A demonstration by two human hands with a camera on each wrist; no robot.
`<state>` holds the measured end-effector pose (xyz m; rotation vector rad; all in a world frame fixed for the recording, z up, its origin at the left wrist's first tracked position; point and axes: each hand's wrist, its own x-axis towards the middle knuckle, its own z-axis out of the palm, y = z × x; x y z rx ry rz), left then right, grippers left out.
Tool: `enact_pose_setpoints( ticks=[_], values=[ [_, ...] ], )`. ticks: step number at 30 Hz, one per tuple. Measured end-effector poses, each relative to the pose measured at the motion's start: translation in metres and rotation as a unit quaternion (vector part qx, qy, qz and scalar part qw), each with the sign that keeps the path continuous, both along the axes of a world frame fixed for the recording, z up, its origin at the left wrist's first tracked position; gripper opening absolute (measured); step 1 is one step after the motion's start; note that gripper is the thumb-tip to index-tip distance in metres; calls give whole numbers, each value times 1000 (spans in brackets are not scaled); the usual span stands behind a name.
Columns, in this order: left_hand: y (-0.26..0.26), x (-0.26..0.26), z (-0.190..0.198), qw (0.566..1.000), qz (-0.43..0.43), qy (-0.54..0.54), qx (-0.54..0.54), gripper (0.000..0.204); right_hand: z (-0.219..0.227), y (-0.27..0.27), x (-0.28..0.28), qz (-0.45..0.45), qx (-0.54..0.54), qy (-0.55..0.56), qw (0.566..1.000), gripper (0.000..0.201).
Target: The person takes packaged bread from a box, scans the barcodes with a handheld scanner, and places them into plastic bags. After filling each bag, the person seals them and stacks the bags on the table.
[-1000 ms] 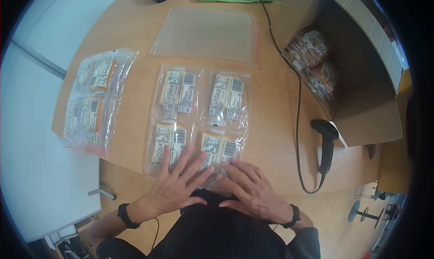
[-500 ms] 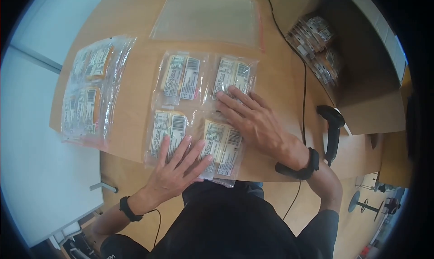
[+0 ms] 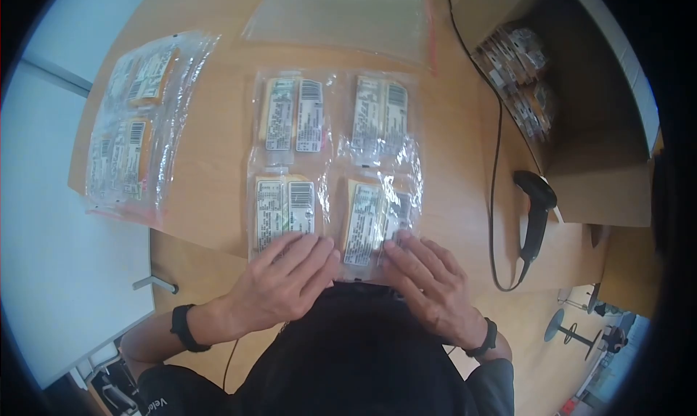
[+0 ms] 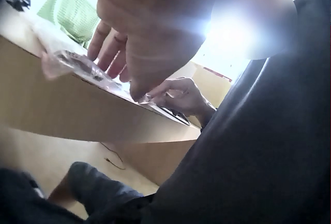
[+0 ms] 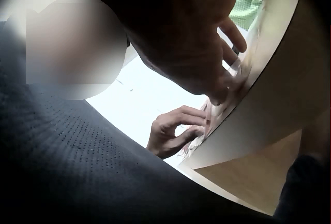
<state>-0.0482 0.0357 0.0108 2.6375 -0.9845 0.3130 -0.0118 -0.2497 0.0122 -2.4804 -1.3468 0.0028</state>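
A clear plastic bag lies flat near the table's front edge. Inside it, flat yellowish packs with printed labels sit in two rows of two. At the bag's near edge, my left hand has bent fingers over the lower left pack and pinches the plastic with the thumb, seen also in the right wrist view. My right hand grips the near right corner, its fingertips over the lower right pack. The left wrist view shows this right hand with thumb and fingers together at the plastic.
Another filled bag lies at the table's left. Behind the middle bag is a flat, see-through bag with a red edge. On the right are a black barcode scanner with its cable and a cardboard box holding several packs.
My right hand went up to the upper right pack, then came back to the near right corner. My left fingers, spread flat before, are now bent at the near edge. The bag sits slightly further right.
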Motion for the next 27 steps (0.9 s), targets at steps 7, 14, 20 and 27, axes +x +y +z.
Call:
enact_pose_setpoints(
  ticks=[7, 14, 20, 27],
  values=[
    [-22, 26, 0, 989, 7, 61, -135, 17, 13, -6, -27, -22, 101, -41, 994, 26],
    [-35, 28, 16, 990, -18, -39, -136, 20, -12, 27, -12, -127, -22, -9, 992, 64],
    [-35, 12, 11, 999, 33, -29, 10, 50, -21, 37, 6, -291, 26, 31, 956, 96],
    [-25, -9, -14, 982, 105, 122, -99, 82, -16, 41, 15, -265, 234, 128, 927, 93]
  ],
)
